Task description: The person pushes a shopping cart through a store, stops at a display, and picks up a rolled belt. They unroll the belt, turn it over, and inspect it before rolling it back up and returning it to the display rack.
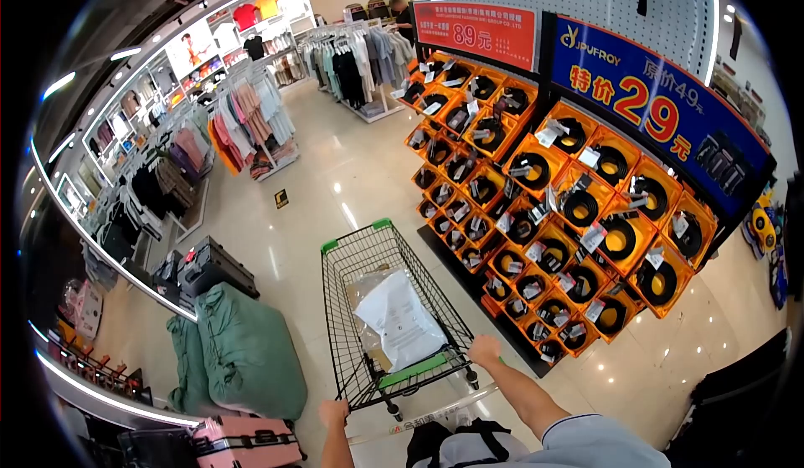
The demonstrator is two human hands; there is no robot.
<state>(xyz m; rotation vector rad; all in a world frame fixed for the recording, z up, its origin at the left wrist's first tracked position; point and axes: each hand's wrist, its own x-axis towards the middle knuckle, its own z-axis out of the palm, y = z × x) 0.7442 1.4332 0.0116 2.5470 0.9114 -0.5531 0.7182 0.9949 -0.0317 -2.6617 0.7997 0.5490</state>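
Observation:
A shopping cart (pixel 335 240) of dark wire with green corner trim stands in front of me. My left hand (pixel 333 412) is closed around the left end of its handle (pixel 444 408). Around the right end my right hand (pixel 485 350) is closed too. Inside the basket lies a white plastic-wrapped package (pixel 404 321), on top of what looks like brown cardboard. The fingers' undersides are hidden by the grip.
Orange boxes of coiled black belts (pixel 580 207) fill a rack close on the right, beneath a blue price sign (pixel 657 104). Green sacks (pixel 251 351), a pink suitcase (pixel 247 443) and a dark suitcase (pixel 216 267) stand left. Clothes racks (pixel 356 62) and a person (pixel 402 18) are farther ahead.

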